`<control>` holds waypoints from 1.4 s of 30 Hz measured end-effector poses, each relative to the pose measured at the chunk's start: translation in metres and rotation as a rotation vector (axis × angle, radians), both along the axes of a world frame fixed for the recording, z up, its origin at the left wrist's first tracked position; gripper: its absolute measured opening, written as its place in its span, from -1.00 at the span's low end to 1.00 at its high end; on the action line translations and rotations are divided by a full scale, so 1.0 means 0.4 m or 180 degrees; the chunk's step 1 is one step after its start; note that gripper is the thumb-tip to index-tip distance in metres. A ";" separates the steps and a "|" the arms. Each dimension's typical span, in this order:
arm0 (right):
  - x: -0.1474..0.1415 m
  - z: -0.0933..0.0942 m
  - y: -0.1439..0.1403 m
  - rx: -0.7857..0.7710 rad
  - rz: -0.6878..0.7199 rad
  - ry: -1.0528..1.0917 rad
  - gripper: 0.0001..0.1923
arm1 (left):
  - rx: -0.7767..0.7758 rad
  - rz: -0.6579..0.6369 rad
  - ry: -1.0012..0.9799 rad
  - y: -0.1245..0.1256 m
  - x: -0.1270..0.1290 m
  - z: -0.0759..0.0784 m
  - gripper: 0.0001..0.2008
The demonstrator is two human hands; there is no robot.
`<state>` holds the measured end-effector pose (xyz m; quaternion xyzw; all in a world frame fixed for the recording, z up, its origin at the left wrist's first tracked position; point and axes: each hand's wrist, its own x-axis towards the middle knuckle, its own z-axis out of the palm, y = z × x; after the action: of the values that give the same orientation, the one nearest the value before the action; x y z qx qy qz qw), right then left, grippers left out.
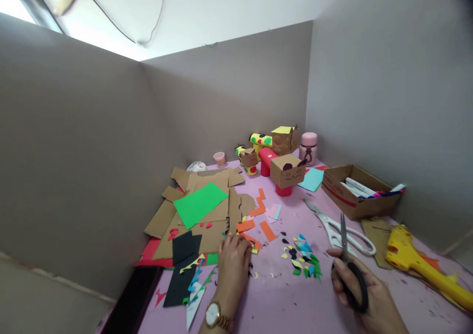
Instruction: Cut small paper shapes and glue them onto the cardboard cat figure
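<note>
From the head camera, the right hand [364,289] grips black scissors [351,270] at near right, blades together, pointing far, long axis near to far. The left hand [232,265] presses fingertips on orange paper scraps [248,238] on the pink desk [288,294]. Pinching one scrap firmly and keeping the blades pointed away seems wise.

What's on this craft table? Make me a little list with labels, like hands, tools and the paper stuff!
Left hand: left hand, wearing a watch, fingertips on orange paper scraps
Right hand: right hand holding black-handled scissors, blades pointing up
Other tools: white scissors lying beside it; yellow glue gun at the right
Paper: green sheet on cardboard pieces; small coloured cut-outs between the hands
Models: cardboard box animal on red tubes
Storage: open cardboard box with markers
Surface: pink table
</note>
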<state>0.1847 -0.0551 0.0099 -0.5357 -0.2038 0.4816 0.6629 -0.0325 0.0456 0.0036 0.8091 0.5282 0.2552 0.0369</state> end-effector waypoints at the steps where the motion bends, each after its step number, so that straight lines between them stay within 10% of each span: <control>1: 0.002 -0.005 0.001 -0.0024 0.0035 -0.0030 -0.42 | 0.0039 0.0027 -0.0075 -0.001 -0.005 0.001 -0.81; 8: -0.035 -0.033 0.004 -0.0069 0.0563 -0.0401 -0.48 | -0.0002 0.0121 -0.0785 -0.059 0.028 0.038 -0.79; 15: -0.064 -0.026 0.000 0.0340 0.0557 -0.0394 -0.59 | -0.2760 -0.1064 -0.2906 -0.142 0.141 0.021 -0.66; 19: -0.056 -0.028 0.001 0.0462 0.0561 -0.0362 -0.62 | -0.3735 -0.1041 -0.3391 -0.151 0.161 0.010 -0.48; 42: -0.063 -0.037 -0.006 0.0291 0.0714 -0.0545 -0.59 | -0.4027 -0.0962 -0.3759 -0.193 0.154 -0.031 -0.55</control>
<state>0.1595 -0.0573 -0.0048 -0.5179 -0.3399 0.4954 0.6089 0.0290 -0.0317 -0.0086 0.4340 0.3524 0.2838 0.7791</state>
